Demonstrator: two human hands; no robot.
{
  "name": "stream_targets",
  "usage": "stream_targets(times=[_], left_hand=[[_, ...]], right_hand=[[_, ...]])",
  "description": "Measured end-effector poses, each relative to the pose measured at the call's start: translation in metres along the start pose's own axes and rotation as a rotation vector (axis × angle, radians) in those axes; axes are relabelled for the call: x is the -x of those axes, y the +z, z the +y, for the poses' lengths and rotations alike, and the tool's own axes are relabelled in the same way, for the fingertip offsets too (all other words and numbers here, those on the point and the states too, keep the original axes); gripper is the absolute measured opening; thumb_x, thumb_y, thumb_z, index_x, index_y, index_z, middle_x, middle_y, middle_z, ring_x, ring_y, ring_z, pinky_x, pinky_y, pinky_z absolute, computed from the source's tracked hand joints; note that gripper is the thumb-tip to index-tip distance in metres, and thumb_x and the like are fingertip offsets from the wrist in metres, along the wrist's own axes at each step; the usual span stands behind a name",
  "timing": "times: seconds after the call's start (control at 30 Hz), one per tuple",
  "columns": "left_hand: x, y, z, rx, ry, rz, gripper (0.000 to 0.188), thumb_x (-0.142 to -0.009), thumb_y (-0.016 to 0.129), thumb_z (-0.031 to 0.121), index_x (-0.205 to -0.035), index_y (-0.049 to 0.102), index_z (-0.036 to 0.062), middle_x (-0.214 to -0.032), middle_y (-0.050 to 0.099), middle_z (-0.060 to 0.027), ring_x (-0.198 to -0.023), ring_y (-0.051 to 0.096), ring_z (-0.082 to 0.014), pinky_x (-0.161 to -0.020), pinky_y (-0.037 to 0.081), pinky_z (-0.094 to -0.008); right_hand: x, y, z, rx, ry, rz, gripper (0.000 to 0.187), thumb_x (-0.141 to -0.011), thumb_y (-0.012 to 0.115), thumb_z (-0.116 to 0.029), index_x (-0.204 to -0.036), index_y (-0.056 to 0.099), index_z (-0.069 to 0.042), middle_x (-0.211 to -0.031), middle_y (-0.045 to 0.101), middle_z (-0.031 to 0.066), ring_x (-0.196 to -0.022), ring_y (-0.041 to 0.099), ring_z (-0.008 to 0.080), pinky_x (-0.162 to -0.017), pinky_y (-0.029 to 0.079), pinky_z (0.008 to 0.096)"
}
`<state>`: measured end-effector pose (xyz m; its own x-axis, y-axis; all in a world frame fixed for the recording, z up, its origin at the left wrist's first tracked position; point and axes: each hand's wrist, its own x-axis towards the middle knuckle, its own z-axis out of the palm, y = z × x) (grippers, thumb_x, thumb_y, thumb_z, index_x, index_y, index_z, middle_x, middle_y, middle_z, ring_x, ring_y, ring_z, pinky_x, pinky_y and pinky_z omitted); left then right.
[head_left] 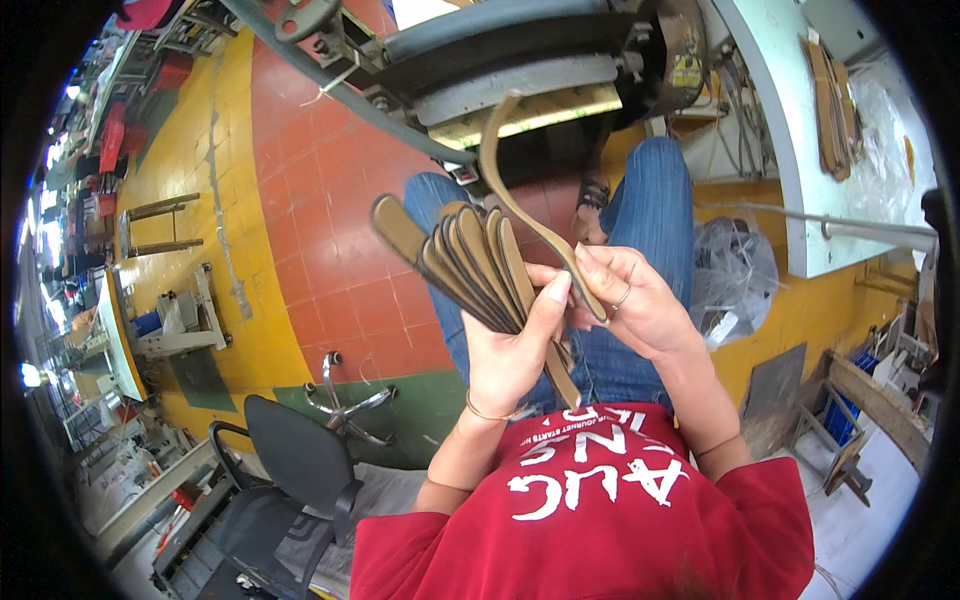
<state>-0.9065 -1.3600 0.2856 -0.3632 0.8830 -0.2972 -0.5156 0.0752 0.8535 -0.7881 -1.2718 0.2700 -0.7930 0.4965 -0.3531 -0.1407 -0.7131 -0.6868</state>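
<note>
Over your lap [598,365], your left hand [508,358] clasps a fan of brown strips [466,250] while your right hand [640,300] pinches a curved strip [490,162] near its end, a sensible hold for something likely light and bendy, though the material is unclear.

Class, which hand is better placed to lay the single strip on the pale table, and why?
Probably the right hand: it pinches the single strip and is nearer the pale table; the left hand holds a bundle.

Chair [293,445], black, lower left. Floor [320,270], tiled red, yellow and green, left half. Bag [738,275], clear plastic, right of centre. Worktop [797,175], pale, upper right. Pipe [880,231], grey, right edge.
</note>
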Motion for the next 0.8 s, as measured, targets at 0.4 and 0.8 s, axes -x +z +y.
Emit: stream_targets(times=[0.4, 0.8], left_hand=[[-0.028, -0.054, -0.031, 0.512, -0.293, -0.046, 0.042, -0.095, 0.037, 0.026, -0.120, 0.050, -0.0048, -0.090, 0.054, -0.0068, -0.071, 0.054, -0.0138, -0.064, 0.048, -0.0308], [-0.045, -0.063, -0.003, 0.464, -0.030, 0.171, 0.049, -0.087, 0.043, 0.021, -0.128, 0.045, -0.0054, -0.126, 0.052, -0.0126, -0.108, 0.051, -0.0185, -0.084, 0.050, -0.0362]], right_hand=[[-0.177, -0.017, -0.149, 1.120, -0.557, 0.291, 0.042, -0.090, 0.058, -0.039, -0.076, 0.061, 0.001, -0.063, 0.053, -0.0015, -0.059, 0.047, 0.0062, -0.055, 0.039, 0.0238], [-0.088, 0.010, -0.028, 0.841, -0.090, 0.027, 0.021, -0.079, 0.073, -0.019, -0.091, 0.067, -0.003, -0.075, 0.062, -0.0016, -0.063, 0.050, 0.0001, -0.055, 0.042, 0.0180]])
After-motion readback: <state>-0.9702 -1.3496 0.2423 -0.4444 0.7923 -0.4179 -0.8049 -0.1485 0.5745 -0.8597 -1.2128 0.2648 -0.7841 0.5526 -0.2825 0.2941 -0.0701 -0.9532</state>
